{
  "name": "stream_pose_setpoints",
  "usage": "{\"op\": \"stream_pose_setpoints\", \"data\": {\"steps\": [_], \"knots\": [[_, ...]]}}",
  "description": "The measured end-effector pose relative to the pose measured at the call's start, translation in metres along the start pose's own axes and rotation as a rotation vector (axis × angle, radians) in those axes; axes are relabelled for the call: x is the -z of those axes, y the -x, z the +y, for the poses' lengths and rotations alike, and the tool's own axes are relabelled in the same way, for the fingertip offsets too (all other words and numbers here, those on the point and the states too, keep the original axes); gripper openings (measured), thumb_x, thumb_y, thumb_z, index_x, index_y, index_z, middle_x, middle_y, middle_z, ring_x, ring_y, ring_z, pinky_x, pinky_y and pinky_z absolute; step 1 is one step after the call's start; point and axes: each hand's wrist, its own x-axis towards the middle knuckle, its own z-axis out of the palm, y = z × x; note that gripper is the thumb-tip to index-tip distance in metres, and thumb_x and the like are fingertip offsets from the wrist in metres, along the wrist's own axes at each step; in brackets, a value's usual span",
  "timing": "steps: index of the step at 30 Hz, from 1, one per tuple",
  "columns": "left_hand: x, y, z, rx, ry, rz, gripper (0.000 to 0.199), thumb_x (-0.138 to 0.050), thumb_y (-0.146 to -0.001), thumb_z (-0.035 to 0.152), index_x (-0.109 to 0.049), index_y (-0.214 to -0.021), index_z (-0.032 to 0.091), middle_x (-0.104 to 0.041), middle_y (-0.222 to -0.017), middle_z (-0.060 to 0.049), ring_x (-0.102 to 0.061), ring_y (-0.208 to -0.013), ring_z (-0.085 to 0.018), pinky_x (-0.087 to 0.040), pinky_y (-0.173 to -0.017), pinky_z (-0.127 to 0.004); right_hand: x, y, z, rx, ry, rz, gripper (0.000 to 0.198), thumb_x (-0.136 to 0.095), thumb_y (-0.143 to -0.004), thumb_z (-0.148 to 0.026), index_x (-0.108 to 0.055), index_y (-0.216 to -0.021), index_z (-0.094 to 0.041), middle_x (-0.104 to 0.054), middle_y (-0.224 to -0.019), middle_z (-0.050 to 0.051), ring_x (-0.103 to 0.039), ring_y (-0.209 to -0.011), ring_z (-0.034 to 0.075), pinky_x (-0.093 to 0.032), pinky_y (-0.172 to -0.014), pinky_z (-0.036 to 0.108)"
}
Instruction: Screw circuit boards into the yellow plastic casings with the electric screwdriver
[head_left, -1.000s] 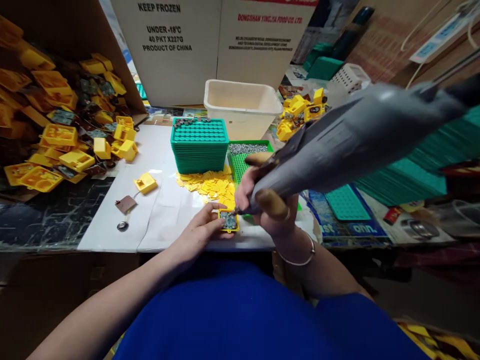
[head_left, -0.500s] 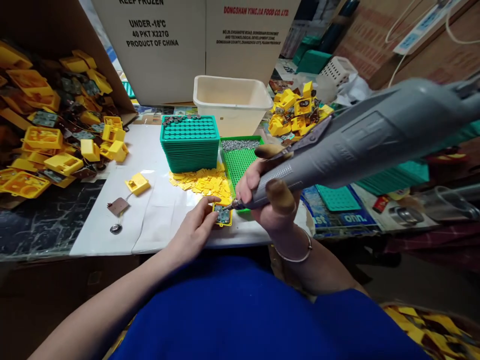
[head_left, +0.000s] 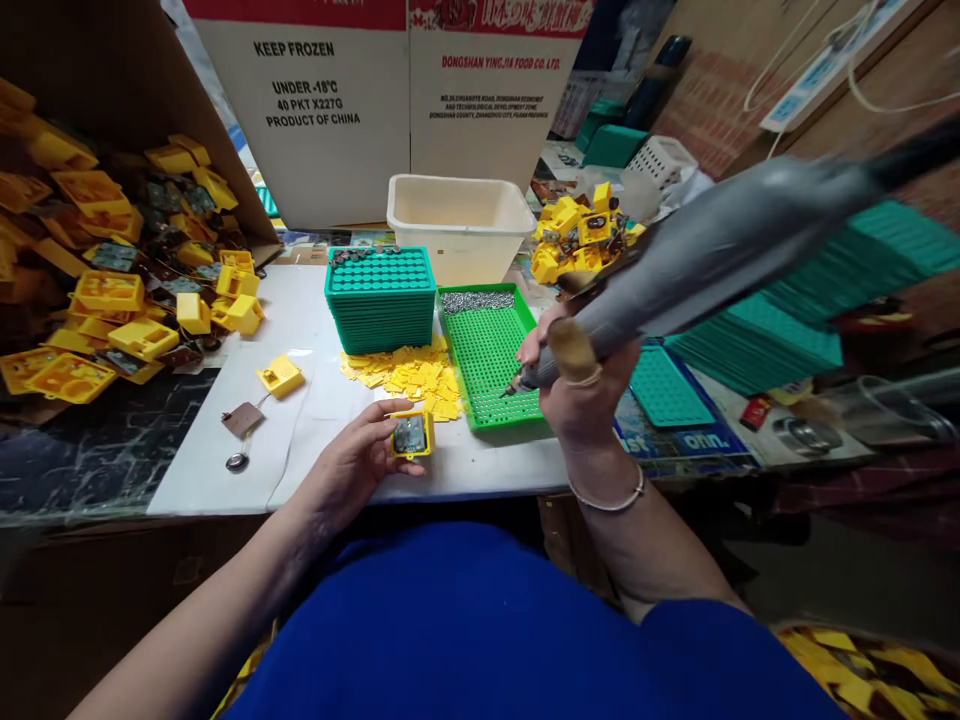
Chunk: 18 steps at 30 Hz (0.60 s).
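My left hand (head_left: pixel 360 452) grips a small yellow plastic case (head_left: pixel 412 436) by its side, near the front edge of the white work surface. A dark circuit board shows in the case's open face. In my right hand (head_left: pixel 581 385) is a grey electric screwdriver (head_left: pixel 675 255), its bit pointing down and left over a green perforated tray (head_left: pixel 491 350), apart from the case. Finger cots cover some of my right fingertips. Small metal screws (head_left: pixel 476 300) lie along the tray's far end. Flat yellow plastic pieces (head_left: pixel 409 372) are heaped between the tray and my left hand.
Stacked teal trays (head_left: pixel 381 310) stand behind the yellow pieces, before a cream bin (head_left: pixel 461 215). Yellow cases fill a cardboard box (head_left: pixel 225 130) at left; another pile (head_left: pixel 581 230) lies back right. One yellow case (head_left: pixel 280 376), wired to a brown plate and metal disc, lies left.
The screwdriver has lifted off the case and moved right, over the green tray. My left hand has drawn the case a little left and tilted it. The camera view has shifted slightly.
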Motion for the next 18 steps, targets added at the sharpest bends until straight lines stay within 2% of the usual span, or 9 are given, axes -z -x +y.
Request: {"op": "stream_pose_setpoints", "data": {"steps": [2,7,10,12,14,16,18], "knots": [[-0.001,0.000,-0.002,0.012,-0.011,0.034,0.041,-0.078,-0.069,0.031,-0.062,-0.104,0.017,-0.063,-0.082,-0.001,-0.059,-0.068,-0.015,-0.053,-0.054,-0.026,0.001,0.005,0.014,-0.045,0.085,-0.057,0.024,-0.068,-0.080,-0.046,-0.054,-0.073,-0.028,-0.050,-0.058,-0.003,-0.048,-0.049,0.014,-0.039,-0.045,0.031],[-0.004,-0.003,-0.009,0.012,-0.019,0.071,0.047,-0.082,-0.064,0.022,-0.055,-0.103,0.021,-0.061,-0.078,0.003,-0.053,-0.059,-0.009,-0.040,-0.045,-0.018,-0.011,0.019,0.032,-0.083,-0.013,-0.113,0.026,-0.066,-0.080,-0.049,-0.055,-0.070,-0.028,-0.050,-0.058,-0.003,-0.045,-0.048,0.014,-0.041,-0.045,0.032],[-0.004,-0.001,-0.008,0.002,0.008,0.089,0.043,-0.083,-0.062,0.022,-0.056,-0.095,0.019,-0.062,-0.077,0.002,-0.056,-0.062,-0.010,-0.042,-0.048,-0.019,-0.016,0.010,0.032,-0.061,-0.013,-0.088,0.025,-0.067,-0.080,-0.048,-0.054,-0.074,-0.028,-0.050,-0.059,-0.004,-0.047,-0.050,0.014,-0.043,-0.047,0.031],[-0.002,0.002,-0.005,-0.007,0.002,0.080,0.038,-0.082,-0.065,0.026,-0.059,-0.094,0.018,-0.064,-0.078,-0.001,-0.060,-0.069,-0.013,-0.047,-0.053,-0.021,-0.011,0.000,0.032,-0.025,0.027,-0.059,0.022,-0.066,-0.080,-0.048,-0.056,-0.079,-0.028,-0.052,-0.063,-0.004,-0.049,-0.051,0.013,-0.042,-0.046,0.029],[0.002,0.003,-0.002,-0.009,0.007,0.038,0.033,-0.079,-0.071,0.032,-0.063,-0.096,0.017,-0.066,-0.079,-0.003,-0.065,-0.078,-0.017,-0.053,-0.060,-0.026,0.001,-0.008,0.030,0.039,0.066,0.002,0.019,-0.067,-0.080,-0.047,-0.059,-0.085,-0.030,-0.059,-0.077,-0.002,-0.057,-0.063,0.014,-0.050,-0.056,0.030],[0.006,0.003,0.000,-0.006,0.026,-0.016,0.030,-0.076,-0.075,0.034,-0.066,-0.097,0.017,-0.066,-0.080,-0.005,-0.067,-0.087,-0.022,-0.056,-0.068,-0.031,0.018,-0.008,0.025,0.121,0.104,0.094,0.024,-0.068,-0.077,-0.049,-0.061,-0.094,-0.034,-0.063,-0.094,-0.001,-0.064,-0.088,0.018,-0.054,-0.076,0.036],[0.009,0.002,0.001,-0.013,0.046,-0.066,0.031,-0.073,-0.079,0.036,-0.066,-0.101,0.017,-0.068,-0.084,-0.007,-0.068,-0.092,-0.026,-0.057,-0.074,-0.036,0.030,0.001,0.015,0.146,0.164,0.151,0.037,-0.066,-0.073,-0.062,-0.062,-0.101,-0.038,-0.063,-0.103,0.000,-0.060,-0.110,0.025,-0.054,-0.082,0.040]]}}
